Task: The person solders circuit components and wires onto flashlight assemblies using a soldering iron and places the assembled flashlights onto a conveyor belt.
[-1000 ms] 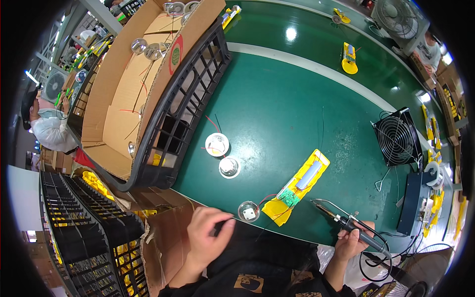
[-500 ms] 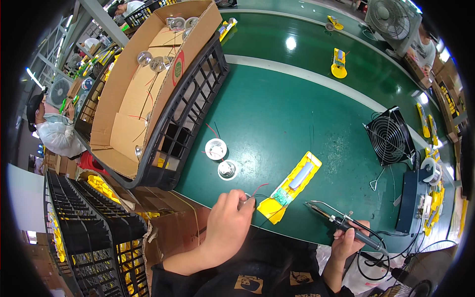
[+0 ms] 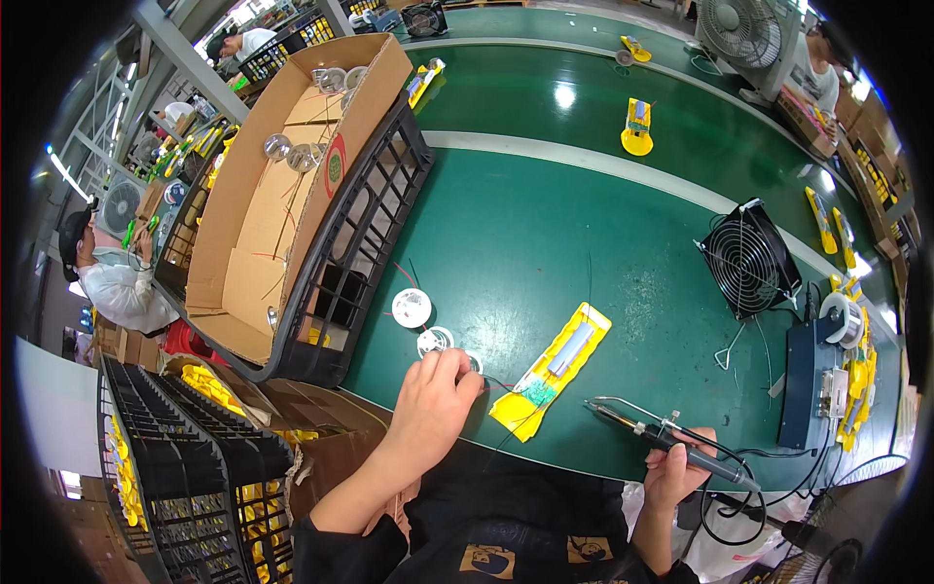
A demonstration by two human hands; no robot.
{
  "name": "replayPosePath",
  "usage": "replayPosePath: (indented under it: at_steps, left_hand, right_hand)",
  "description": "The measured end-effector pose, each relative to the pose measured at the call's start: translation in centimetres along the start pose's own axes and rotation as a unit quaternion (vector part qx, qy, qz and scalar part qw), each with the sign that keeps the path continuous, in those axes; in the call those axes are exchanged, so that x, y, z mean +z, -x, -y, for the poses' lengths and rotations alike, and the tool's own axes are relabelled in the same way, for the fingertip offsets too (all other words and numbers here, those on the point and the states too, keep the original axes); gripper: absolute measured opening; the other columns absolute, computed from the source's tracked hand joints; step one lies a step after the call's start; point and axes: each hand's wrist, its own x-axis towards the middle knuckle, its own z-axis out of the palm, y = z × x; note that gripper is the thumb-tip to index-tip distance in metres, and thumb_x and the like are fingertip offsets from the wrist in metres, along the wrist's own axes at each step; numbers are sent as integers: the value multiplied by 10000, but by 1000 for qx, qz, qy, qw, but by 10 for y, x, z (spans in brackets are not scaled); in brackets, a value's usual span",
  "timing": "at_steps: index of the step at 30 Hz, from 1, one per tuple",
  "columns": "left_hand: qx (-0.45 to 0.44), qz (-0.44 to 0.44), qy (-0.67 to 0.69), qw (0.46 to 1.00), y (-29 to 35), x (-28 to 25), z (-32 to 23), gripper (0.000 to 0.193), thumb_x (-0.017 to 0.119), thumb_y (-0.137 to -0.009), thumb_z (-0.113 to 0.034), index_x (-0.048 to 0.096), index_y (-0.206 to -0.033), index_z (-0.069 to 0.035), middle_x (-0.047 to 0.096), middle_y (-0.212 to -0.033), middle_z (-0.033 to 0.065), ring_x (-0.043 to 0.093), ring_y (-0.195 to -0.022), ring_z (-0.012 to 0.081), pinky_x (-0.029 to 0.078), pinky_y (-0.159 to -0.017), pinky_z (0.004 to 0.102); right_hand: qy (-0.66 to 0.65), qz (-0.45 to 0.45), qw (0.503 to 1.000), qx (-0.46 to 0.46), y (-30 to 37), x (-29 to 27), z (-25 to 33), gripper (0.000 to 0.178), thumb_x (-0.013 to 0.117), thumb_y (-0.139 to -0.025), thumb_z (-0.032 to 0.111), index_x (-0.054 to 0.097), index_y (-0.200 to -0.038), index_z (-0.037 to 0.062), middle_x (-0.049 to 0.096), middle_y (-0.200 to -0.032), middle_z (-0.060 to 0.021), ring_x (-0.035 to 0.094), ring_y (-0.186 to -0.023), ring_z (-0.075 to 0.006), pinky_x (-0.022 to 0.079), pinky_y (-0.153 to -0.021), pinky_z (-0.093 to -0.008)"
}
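Note:
My left hand point(image 3: 430, 401) is closed over a small round lamp head, whose pale rim point(image 3: 475, 361) shows beyond the fingertips. Thin wires run from there toward a yellow plastic housing point(image 3: 579, 336). That open housing holds a blue-grey cylindrical battery point(image 3: 571, 350) and a green circuit board point(image 3: 537, 391). Left of my fingers lie two more round lamp heads, one white point(image 3: 411, 308) with red and dark wires, the other partly covered point(image 3: 434, 341). My right hand point(image 3: 675, 469) grips a soldering iron point(image 3: 662, 438) with a thin feed tube; its tip points left, apart from the board.
A cardboard box point(image 3: 233, 263) with reflector lamps sits in a black crate point(image 3: 365, 224) at left. A black fan point(image 3: 751, 261) and a blue-grey box with a solder spool point(image 3: 842, 321) stand right. Beyond runs a green conveyor point(image 3: 525, 83) carrying yellow housings. Co-workers sit farther off.
My left hand has moved slightly up and left, bringing the lamp head beside the other two. The right hand still holds the soldering iron. The whole view has shifted a little.

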Motion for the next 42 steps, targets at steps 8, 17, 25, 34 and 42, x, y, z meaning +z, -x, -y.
replayPosePath:
  at_steps: [8, 17, 25, 34, 42]
  left_hand:
    - [33, -102, 217, 970, 19, 8, 7, 119, 556, -738, 2, 498, -809, -74, 569, -833, 47, 479, -815, 237, 349, -814, 371]
    - [-76, -198, 253, 944, 18, 27, -26, 85, 684, -661, -91, 645, -736, -94, 554, -693, 6, 510, -706, 182, 363, -836, 400]
    - [-77, -174, 204, 960, 11, 26, -34, 119, 704, -616, -100, 636, -712, -114, 464, -627, -21, 464, -665, 169, 357, -780, 373]
    - [-83, -145, 224, 960, 6, 26, -30, 104, 694, -617, -91, 612, -680, -102, 468, -641, -14, 459, -665, 175, 352, -752, 364]
    - [-104, -152, 245, 952, 7, 27, -31, 113, 699, -591, -82, 606, -653, -92, 463, -618, 3, 458, -642, 183, 365, -736, 358]
  right_hand:
    - [12, 7, 1000, 5, -2, 1, 3, 290, 611, -770, 210, 443, -844, -15, 473, -635, -70, 475, -408, -114, 383, -373, -196]
    - [41, 49, 998, -19, -9, 5, 8, 284, 580, -779, 210, 415, -867, -4, 443, -648, -51, 441, -406, -85, 372, -380, -175]
    - [76, 111, 991, -24, -10, 19, 14, 319, 621, -758, 199, 423, -832, -40, 512, -580, -90, 529, -422, -102, 417, -404, -194]
    - [143, 102, 982, -72, -13, 37, 12, 301, 602, -757, 242, 462, -680, -14, 483, -453, -13, 471, -352, -96, 407, -390, -226]
    - [158, 123, 978, -61, -13, 37, 11, 317, 575, -773, 257, 480, -631, -11, 481, -428, -18, 451, -341, -113, 397, -379, -234]
